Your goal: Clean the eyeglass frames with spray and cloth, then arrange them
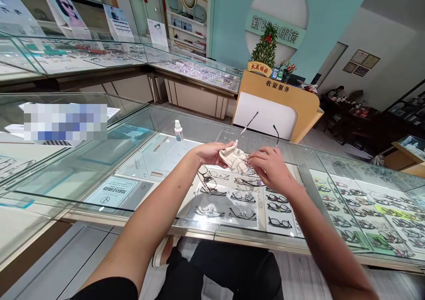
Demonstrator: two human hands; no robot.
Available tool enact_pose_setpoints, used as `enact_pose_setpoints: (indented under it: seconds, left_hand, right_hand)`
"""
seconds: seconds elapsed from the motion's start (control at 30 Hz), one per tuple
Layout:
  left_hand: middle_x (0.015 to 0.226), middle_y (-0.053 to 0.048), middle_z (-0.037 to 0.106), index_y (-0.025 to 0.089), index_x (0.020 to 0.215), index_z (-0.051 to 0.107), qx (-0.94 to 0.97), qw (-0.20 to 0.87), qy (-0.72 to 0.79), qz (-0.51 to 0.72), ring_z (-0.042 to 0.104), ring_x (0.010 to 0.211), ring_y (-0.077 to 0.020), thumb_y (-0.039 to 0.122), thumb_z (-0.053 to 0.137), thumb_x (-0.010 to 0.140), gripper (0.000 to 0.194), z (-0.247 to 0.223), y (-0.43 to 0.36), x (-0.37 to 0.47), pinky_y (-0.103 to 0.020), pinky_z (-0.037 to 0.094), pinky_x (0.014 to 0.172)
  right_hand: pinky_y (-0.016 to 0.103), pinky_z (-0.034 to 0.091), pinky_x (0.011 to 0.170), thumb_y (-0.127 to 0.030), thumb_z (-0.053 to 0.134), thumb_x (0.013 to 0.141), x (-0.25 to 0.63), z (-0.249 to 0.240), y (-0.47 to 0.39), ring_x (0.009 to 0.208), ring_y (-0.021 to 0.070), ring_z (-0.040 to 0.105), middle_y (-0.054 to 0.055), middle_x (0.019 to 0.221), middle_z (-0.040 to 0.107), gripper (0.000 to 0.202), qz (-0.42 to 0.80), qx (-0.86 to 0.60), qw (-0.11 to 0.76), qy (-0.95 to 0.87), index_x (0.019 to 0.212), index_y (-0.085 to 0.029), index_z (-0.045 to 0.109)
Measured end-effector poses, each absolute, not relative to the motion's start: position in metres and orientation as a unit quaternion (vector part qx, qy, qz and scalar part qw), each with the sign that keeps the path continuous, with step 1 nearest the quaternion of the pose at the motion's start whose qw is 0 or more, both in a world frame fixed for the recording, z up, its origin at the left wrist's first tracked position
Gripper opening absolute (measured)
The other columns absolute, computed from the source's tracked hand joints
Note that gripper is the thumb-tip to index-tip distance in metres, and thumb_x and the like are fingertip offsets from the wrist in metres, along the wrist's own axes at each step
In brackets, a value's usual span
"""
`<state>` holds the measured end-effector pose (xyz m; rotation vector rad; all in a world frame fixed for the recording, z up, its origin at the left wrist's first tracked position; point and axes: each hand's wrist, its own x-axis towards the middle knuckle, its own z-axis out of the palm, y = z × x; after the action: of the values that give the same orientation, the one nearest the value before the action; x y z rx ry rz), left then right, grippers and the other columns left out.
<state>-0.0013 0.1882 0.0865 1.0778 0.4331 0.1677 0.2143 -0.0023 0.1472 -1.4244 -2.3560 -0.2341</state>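
Observation:
Above the glass counter my left hand is closed on a cream-coloured cloth, which is folded around one side of a pair of glasses. The two thin dark temples of these glasses point up and away from me. On the other side, the bent fingers of my right hand grip the glasses near the rim; the fingertips and most of the lenses are hidden. Just below my left hand, a dark-framed pair of glasses appears to rest on the counter top. A small white bottle stands upright farther left.
Several rows of glasses lie inside the glass counter under my hands. Blurred papers are on the left counter. Beyond stands a wooden cashier desk with a plant. My legs are close to the counter's front edge.

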Motion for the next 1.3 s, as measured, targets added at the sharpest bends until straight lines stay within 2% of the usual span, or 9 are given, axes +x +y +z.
enact_pose_setpoints:
  seconds: [0.2,0.3,0.4,0.5,0.57,0.7,0.8,1.0,1.3]
  left_hand:
    - [0.105,-0.014,0.08,0.015,0.103,0.081,0.582,0.799,0.149,-0.013,0.077,0.091,-0.0293,0.072,0.086,0.075,0.064,0.087,0.181,-0.001,-0.043,0.066,0.079]
    - [0.108,-0.015,0.081,0.014,0.1,0.083,0.606,0.787,0.107,-0.042,0.076,0.101,-0.0301,0.068,0.087,0.078,0.058,0.086,0.177,0.002,-0.042,0.066,0.084]
    - [0.099,-0.013,0.081,0.013,0.097,0.082,0.602,0.792,0.097,-0.01,0.076,0.096,-0.026,0.057,0.093,0.076,0.05,0.082,0.176,0.006,-0.04,0.065,0.087]
    - [0.092,-0.011,0.08,0.012,0.096,0.079,0.571,0.808,0.123,0.075,0.075,0.086,-0.0208,0.051,0.096,0.073,0.048,0.079,0.175,0.012,-0.037,0.064,0.088]
    - [0.096,-0.012,0.081,0.012,0.1,0.08,0.543,0.815,0.135,0.149,0.075,0.088,-0.0202,0.05,0.097,0.073,0.05,0.08,0.173,0.016,-0.036,0.063,0.089]
    - [0.104,-0.015,0.08,0.012,0.107,0.08,0.512,0.811,0.137,0.246,0.075,0.094,-0.0206,0.049,0.098,0.073,0.053,0.08,0.166,0.026,-0.034,0.06,0.094]
    - [0.101,-0.013,0.079,0.011,0.106,0.079,0.519,0.805,0.135,0.253,0.074,0.091,-0.0202,0.047,0.101,0.068,0.056,0.079,0.161,0.034,-0.035,0.058,0.092]
    - [0.084,-0.006,0.073,0.012,0.095,0.076,0.562,0.776,0.121,0.26,0.066,0.08,-0.0177,0.046,0.101,0.067,0.051,0.08,0.149,0.039,-0.03,0.049,0.077]
    - [0.092,-0.005,0.07,0.013,0.105,0.074,0.561,0.782,0.121,0.242,0.062,0.082,-0.0155,0.055,0.096,0.073,0.057,0.074,0.147,0.044,-0.029,0.045,0.079]
  right_hand:
    - [0.045,0.038,0.097,-0.001,0.058,0.098,0.207,0.169,0.004,0.112,0.0289,0.059,0.006,0.109,0.078,0.026,-0.26,-0.417,-0.028,-0.87,0.093,-0.022,0.072]
    - [0.045,0.041,0.097,-0.006,0.06,0.1,0.205,0.175,0.012,0.112,0.0296,0.059,0.007,0.102,0.077,0.024,-0.293,-0.391,-0.07,-0.87,0.087,-0.022,0.072]
    - [0.047,0.043,0.101,-0.008,0.059,0.101,0.205,0.178,0.018,0.119,0.0311,0.059,0.009,0.116,0.078,0.023,-0.309,-0.381,-0.073,-0.868,0.092,-0.021,0.076]
    - [0.049,0.042,0.111,-0.008,0.058,0.1,0.209,0.179,0.019,0.135,0.033,0.055,0.01,0.144,0.071,0.029,-0.295,-0.398,-0.006,-0.869,0.117,-0.02,0.078]
    - [0.052,0.04,0.115,-0.01,0.055,0.101,0.213,0.173,0.019,0.138,0.0335,0.054,0.01,0.15,0.068,0.038,-0.263,-0.455,0.113,-0.843,0.132,-0.023,0.074]
    - [0.05,0.049,0.1,-0.035,0.059,0.105,0.216,0.145,0.027,0.112,0.031,0.064,0.012,0.116,0.077,0.028,-0.104,-0.595,0.43,-0.671,0.12,-0.025,0.079]
    - [0.039,0.051,0.083,-0.053,0.067,0.097,0.213,0.115,0.042,0.096,0.0244,0.066,0.008,0.106,0.076,0.036,0.122,-0.594,0.55,-0.574,0.109,-0.023,0.083]
    - [0.031,0.046,0.067,-0.062,0.082,0.08,0.206,0.086,0.061,0.081,0.0177,0.061,0.005,0.105,0.074,0.04,0.313,-0.529,0.642,-0.459,0.091,-0.024,0.081]
    - [0.029,0.037,0.056,-0.065,0.081,0.08,0.21,0.081,0.057,0.067,0.0127,0.046,0.002,0.099,0.066,0.041,0.314,-0.52,0.633,-0.48,0.086,-0.025,0.077]
